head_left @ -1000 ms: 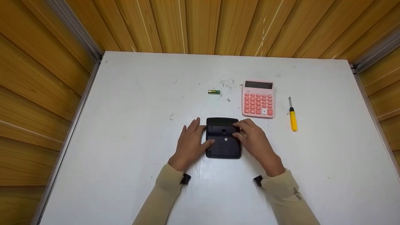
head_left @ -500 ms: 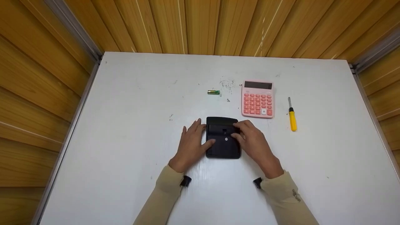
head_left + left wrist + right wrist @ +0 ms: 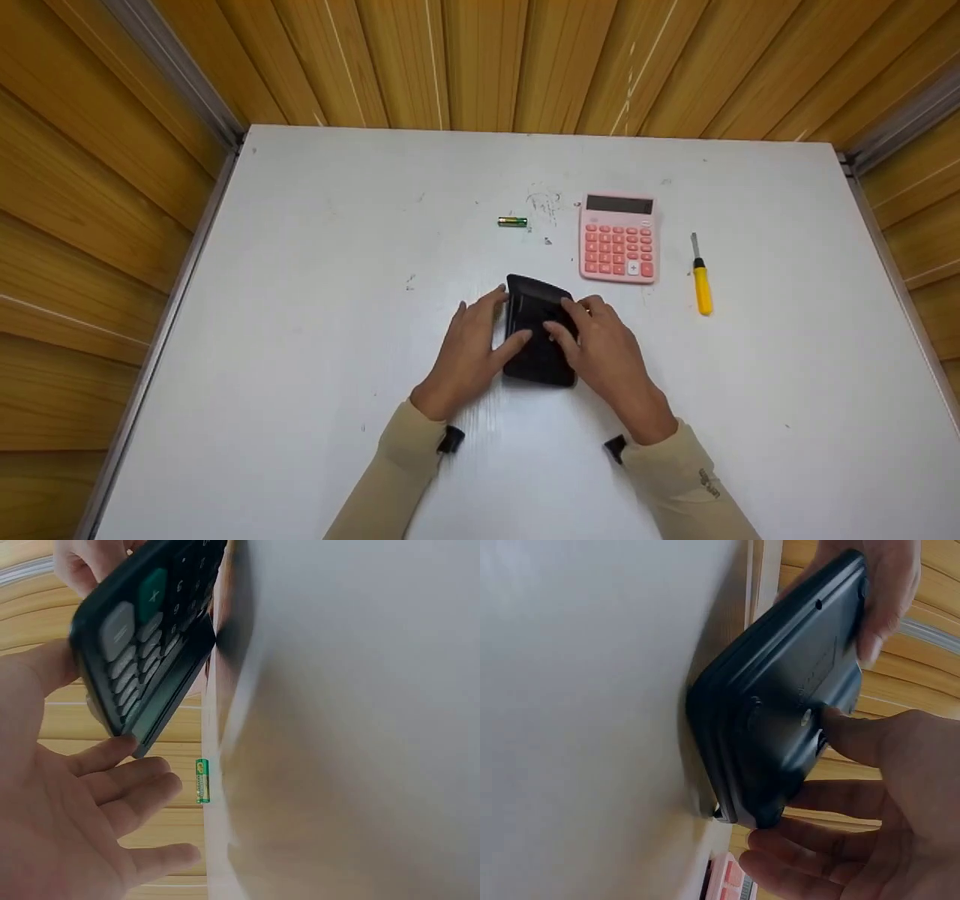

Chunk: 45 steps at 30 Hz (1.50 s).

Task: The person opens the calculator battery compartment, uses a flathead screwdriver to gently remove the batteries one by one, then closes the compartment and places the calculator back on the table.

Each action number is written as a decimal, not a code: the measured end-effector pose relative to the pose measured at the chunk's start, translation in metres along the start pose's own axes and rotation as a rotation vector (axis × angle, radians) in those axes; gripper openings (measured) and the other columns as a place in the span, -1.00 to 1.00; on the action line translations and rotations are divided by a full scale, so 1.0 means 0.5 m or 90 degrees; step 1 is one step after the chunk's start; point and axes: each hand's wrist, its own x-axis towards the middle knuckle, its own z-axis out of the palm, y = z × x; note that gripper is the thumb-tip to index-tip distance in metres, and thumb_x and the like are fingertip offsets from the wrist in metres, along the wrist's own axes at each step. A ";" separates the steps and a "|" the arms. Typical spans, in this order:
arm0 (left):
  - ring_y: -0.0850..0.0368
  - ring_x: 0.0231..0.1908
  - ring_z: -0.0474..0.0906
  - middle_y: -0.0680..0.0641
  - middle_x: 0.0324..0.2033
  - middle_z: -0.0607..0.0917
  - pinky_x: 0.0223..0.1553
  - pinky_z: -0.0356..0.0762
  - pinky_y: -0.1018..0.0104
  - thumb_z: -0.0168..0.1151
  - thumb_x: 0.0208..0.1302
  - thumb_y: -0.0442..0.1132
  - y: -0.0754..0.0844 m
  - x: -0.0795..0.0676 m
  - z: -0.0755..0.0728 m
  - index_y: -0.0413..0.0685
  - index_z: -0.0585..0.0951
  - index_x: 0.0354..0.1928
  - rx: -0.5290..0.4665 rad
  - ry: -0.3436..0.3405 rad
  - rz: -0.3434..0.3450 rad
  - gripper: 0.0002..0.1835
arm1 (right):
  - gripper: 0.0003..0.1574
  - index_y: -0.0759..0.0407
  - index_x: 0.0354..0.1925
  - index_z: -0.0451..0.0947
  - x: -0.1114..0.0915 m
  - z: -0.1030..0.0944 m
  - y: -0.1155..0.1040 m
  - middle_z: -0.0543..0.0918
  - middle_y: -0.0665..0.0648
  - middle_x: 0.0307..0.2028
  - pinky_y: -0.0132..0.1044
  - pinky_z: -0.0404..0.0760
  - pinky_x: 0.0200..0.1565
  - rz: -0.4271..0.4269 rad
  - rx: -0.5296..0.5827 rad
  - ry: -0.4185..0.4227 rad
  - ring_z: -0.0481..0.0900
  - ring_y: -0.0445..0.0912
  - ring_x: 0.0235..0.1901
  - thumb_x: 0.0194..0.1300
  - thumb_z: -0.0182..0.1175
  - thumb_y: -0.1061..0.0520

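A black calculator is tilted up on the white table, its left edge raised and its back towards the head camera. Its keys and display show in the left wrist view. My left hand holds the raised edge, thumb on the back and index fingertip at the display side; the other fingers are spread. My right hand holds the other side. In the right wrist view its thumb touches the back near a pale round spot, with the fingers at the edge close to the table.
Beyond the hands lies a green battery. A pink calculator lies face up to its right, and a yellow-handled screwdriver farther right. Wood-patterned walls border the white table.
The black calculator lay flat and face down; its left edge has now risen, tilting it to the right. My left hand has shifted right along with that edge, and the right thumb has moved slightly left.
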 end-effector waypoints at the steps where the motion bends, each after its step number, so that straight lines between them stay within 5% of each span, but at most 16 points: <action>1: -0.02 0.53 0.28 -0.17 0.51 0.42 0.57 -0.04 -0.19 0.13 0.62 0.10 0.001 0.000 -0.001 -0.20 0.33 0.55 -0.015 0.004 0.010 -0.30 | -0.33 0.36 0.36 0.58 -0.002 0.000 0.000 0.62 0.35 0.07 0.09 0.68 0.03 0.002 0.010 0.001 0.63 0.17 -0.01 0.56 0.28 -0.11; 7: 0.08 0.50 0.32 -0.05 0.45 0.52 0.57 -0.03 -0.14 -0.06 0.66 -0.22 0.005 0.002 0.001 -0.12 0.40 0.54 -0.099 0.016 0.057 -0.50 | -0.32 0.34 0.36 0.57 -0.011 -0.003 0.000 0.68 0.31 0.11 0.15 0.64 0.15 0.023 0.065 -0.003 0.68 0.19 0.09 0.62 0.17 -0.17; 13: 0.08 0.50 0.33 -0.04 0.45 0.52 0.56 0.05 -0.12 -0.01 0.54 -0.33 0.007 0.002 0.016 -0.08 0.40 0.56 -0.087 -0.003 0.060 -0.42 | -0.20 0.37 0.35 0.57 -0.014 -0.010 0.001 0.69 0.35 0.17 0.17 0.57 0.23 0.046 0.116 -0.006 0.65 0.23 0.19 0.63 0.08 -0.29; 25: -0.04 0.51 0.33 -0.08 0.45 0.52 0.51 0.09 -0.27 -0.01 0.69 0.05 0.005 0.007 0.034 -0.03 0.46 0.54 -0.059 -0.067 0.041 -0.44 | -0.21 0.29 0.37 0.57 -0.018 -0.017 -0.004 0.68 0.30 0.23 0.10 0.67 0.13 0.081 0.249 -0.031 0.78 0.14 0.02 0.60 0.12 -0.32; 33: -0.18 0.55 0.24 -0.08 0.45 0.52 0.54 -0.08 -0.32 -0.08 0.65 0.26 0.004 0.018 0.047 -0.06 0.56 0.46 -0.005 -0.090 0.005 -0.33 | -0.41 0.24 0.36 0.58 -0.016 -0.033 -0.004 0.73 0.28 0.14 0.01 0.73 -0.07 0.091 0.316 -0.027 0.77 0.11 -0.05 0.66 0.08 -0.12; 38: -0.19 0.56 0.20 -0.13 0.46 0.50 0.55 -0.13 -0.31 -0.09 0.63 0.30 0.010 0.020 0.049 -0.08 0.60 0.42 0.010 -0.089 -0.013 -0.29 | -0.35 0.20 0.46 0.47 -0.016 -0.043 -0.006 0.68 0.25 0.17 -0.09 0.68 -0.12 0.104 0.349 -0.055 0.69 0.05 -0.07 0.70 -0.01 -0.18; 45: -0.22 0.55 0.23 -0.16 0.46 0.51 0.53 -0.10 -0.38 -0.03 0.60 0.31 0.018 0.021 0.052 -0.10 0.63 0.39 0.053 -0.079 -0.016 -0.29 | -0.20 0.20 0.53 0.34 -0.016 -0.046 -0.001 0.55 0.33 0.32 0.07 0.65 0.09 0.142 0.379 -0.080 0.70 0.19 0.08 0.62 0.09 -0.28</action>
